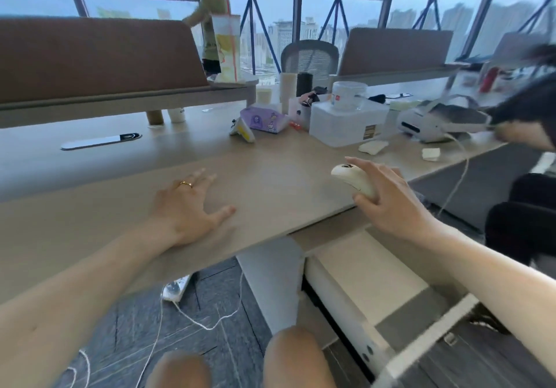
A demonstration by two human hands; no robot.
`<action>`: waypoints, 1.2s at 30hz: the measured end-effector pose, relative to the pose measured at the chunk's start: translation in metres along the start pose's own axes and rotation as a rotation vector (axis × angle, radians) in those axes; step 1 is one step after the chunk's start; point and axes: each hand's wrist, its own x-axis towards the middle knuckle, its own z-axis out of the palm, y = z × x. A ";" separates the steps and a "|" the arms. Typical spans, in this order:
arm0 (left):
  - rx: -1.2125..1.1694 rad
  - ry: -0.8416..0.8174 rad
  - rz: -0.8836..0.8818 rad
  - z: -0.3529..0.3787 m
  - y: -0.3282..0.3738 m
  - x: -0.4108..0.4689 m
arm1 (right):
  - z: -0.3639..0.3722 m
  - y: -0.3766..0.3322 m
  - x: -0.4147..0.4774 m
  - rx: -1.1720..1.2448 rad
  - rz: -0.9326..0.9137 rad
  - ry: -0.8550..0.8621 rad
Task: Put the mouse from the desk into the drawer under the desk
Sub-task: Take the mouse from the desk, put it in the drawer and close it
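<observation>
Head camera view, looking down over a pale wood-grain worktop [270, 177] and the person's bare knees. The right hand [388, 198] is clamped around a cream-coloured, rounded plastic computer mouse [353, 180], with the thumb under its near end and the fingers wrapped over its far side. The mouse is tilted and sits at the worktop's near edge, toward the right. The left hand [189, 207], wearing a gold ring, lies flat on the worktop with fingers spread apart, well to the left of the mouse and holding nothing. Directly below the right hand, a white drawer [370, 276] under the worktop stands pulled out toward the person, its pale inside open to view. The worktop between the two hands is bare. Clutter sits farther back: a purple tissue pack [264, 118], a translucent plastic box [346, 123] and a white headset [436, 123]. White cables [198, 321] trail across the grey carpet beneath.
</observation>
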 end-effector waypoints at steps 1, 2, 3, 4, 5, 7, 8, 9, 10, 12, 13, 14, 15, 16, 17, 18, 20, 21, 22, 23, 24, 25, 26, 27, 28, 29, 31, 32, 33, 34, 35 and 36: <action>-0.021 0.003 0.059 0.001 0.024 -0.003 | -0.007 0.008 -0.011 0.001 0.029 0.005; -0.039 0.009 0.117 0.002 0.047 -0.006 | -0.013 0.015 -0.022 0.003 0.054 0.006; -0.054 0.013 0.172 0.006 0.069 -0.009 | -0.018 0.022 -0.032 0.004 0.076 0.008; -0.074 0.011 0.222 0.010 0.089 -0.012 | -0.022 0.029 -0.043 0.007 0.100 0.011; -0.098 0.005 0.268 0.015 0.108 -0.015 | -0.027 0.035 -0.053 0.011 0.125 0.013; -0.133 0.004 0.367 0.025 0.139 -0.019 | -0.033 0.048 -0.071 0.023 0.175 0.026; -0.138 0.013 0.424 0.030 0.153 -0.022 | -0.036 0.054 -0.080 0.026 0.202 0.033; -0.137 0.027 0.487 0.035 0.165 -0.024 | -0.038 0.059 -0.088 0.025 0.225 0.037; -0.126 0.035 0.552 0.040 0.176 -0.027 | -0.040 0.064 -0.096 0.021 0.247 0.036; -0.093 0.019 0.655 0.051 0.196 -0.033 | -0.041 0.074 -0.109 0.014 0.291 0.026; -0.080 -0.005 0.680 0.058 0.203 -0.035 | -0.040 0.078 -0.113 0.014 0.312 0.021; -0.072 -0.040 0.686 0.065 0.210 -0.037 | -0.039 0.083 -0.117 0.015 0.337 0.016; -0.069 -0.087 0.670 0.074 0.215 -0.038 | -0.038 0.086 -0.120 0.018 0.359 0.012; -0.067 -0.137 0.636 0.080 0.216 -0.039 | -0.036 0.087 -0.121 0.015 0.379 0.003; -0.061 -0.186 0.598 0.087 0.215 -0.039 | -0.034 0.087 -0.123 0.005 0.400 -0.014; -0.050 -0.230 0.564 0.096 0.215 -0.038 | -0.030 0.089 -0.124 -0.007 0.425 -0.037; -0.028 -0.287 0.503 0.111 0.209 -0.035 | -0.019 0.093 -0.124 -0.005 0.460 -0.074; -0.027 -0.309 0.478 0.117 0.206 -0.033 | -0.014 0.094 -0.123 0.000 0.462 -0.093; -0.030 -0.328 0.464 0.122 0.202 -0.032 | -0.008 0.097 -0.121 -0.006 0.469 -0.119; -0.036 -0.339 0.459 0.126 0.198 -0.032 | -0.001 0.098 -0.118 -0.021 0.477 -0.152; -0.043 -0.332 0.461 0.129 0.195 -0.032 | 0.006 0.099 -0.114 -0.052 0.494 -0.196; -0.055 -0.310 0.463 0.132 0.194 -0.033 | 0.013 0.100 -0.109 -0.082 0.504 -0.243; -0.067 -0.280 0.462 0.135 0.194 -0.033 | 0.020 0.101 -0.105 -0.111 0.510 -0.291; -0.071 -0.248 0.459 0.138 0.194 -0.034 | 0.028 0.103 -0.101 -0.140 0.510 -0.330; -0.065 -0.212 0.457 0.141 0.194 -0.035 | 0.036 0.103 -0.097 -0.170 0.513 -0.368; -0.059 -0.174 0.457 0.144 0.194 -0.035 | 0.044 0.105 -0.095 -0.197 0.514 -0.406; -0.056 -0.116 0.460 0.149 0.192 -0.035 | 0.059 0.107 -0.090 -0.229 0.525 -0.486; -0.054 -0.095 0.464 0.150 0.191 -0.035 | 0.065 0.108 -0.087 -0.240 0.537 -0.521; -0.050 -0.078 0.469 0.151 0.190 -0.034 | 0.071 0.109 -0.084 -0.251 0.546 -0.549; -0.047 -0.063 0.475 0.152 0.189 -0.034 | 0.077 0.110 -0.082 -0.259 0.554 -0.575; -0.044 -0.052 0.481 0.153 0.188 -0.034 | 0.082 0.111 -0.080 -0.263 0.556 -0.600; -0.041 -0.042 0.488 0.154 0.188 -0.034 | 0.086 0.112 -0.077 -0.261 0.558 -0.622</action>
